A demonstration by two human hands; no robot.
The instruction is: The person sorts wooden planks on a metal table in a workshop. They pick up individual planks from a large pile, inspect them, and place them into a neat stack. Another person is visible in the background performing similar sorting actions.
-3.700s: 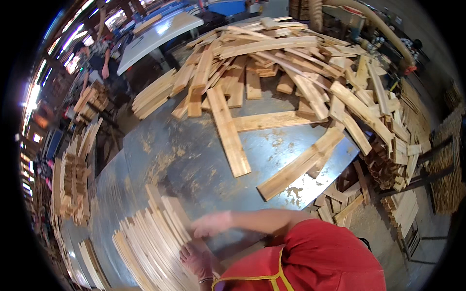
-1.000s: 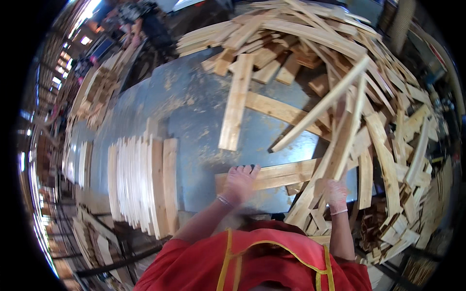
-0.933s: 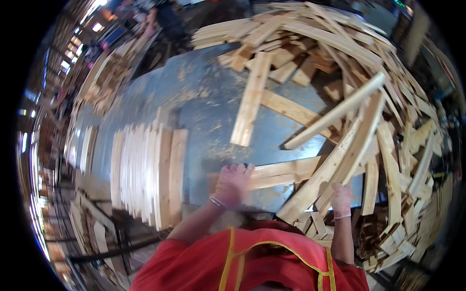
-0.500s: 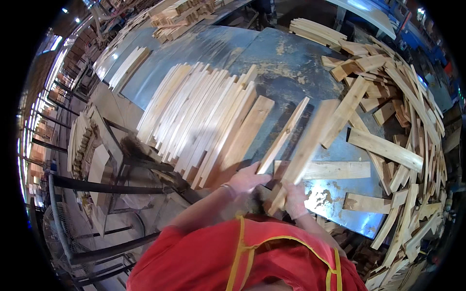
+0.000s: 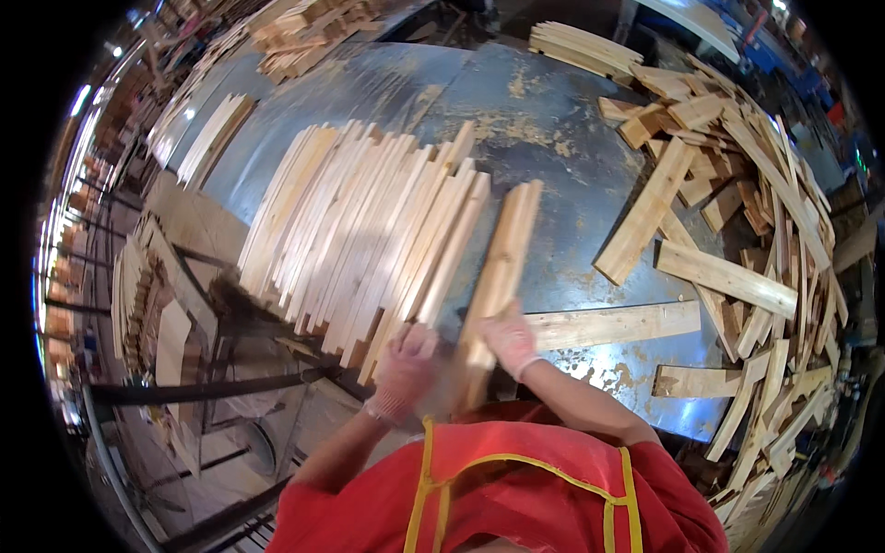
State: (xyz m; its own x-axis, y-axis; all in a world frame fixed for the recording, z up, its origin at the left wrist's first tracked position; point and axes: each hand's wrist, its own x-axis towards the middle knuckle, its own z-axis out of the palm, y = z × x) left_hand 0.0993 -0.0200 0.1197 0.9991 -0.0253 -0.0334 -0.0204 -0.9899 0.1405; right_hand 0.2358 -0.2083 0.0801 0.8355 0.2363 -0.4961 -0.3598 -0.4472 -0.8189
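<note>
Both my hands wear pale gloves. My right hand (image 5: 508, 343) is closed around the near part of a wooden board (image 5: 505, 241), which slants away from me over the metal table; it looks like two boards pressed together. My left hand (image 5: 407, 367), slightly blurred, has curled fingers at the near right end of a row of narrow wooden boards (image 5: 355, 217). What it holds there, if anything, is hidden. A strip of table separates the row from the board in my right hand. Just right of that hand, another board (image 5: 618, 323) lies crosswise.
A jumbled heap of loose boards (image 5: 728, 276) covers the right side of the metal table (image 5: 572, 198). Stacks of wood (image 5: 309, 37) stand at the back. A small bundle (image 5: 217, 138) lies far left. At near left is a dark metal rail (image 5: 212, 392).
My left hand has moved left to the row's end and no longer holds the separate narrow board. My right hand has brought its board left, toward the row. The row's right side looks tighter.
</note>
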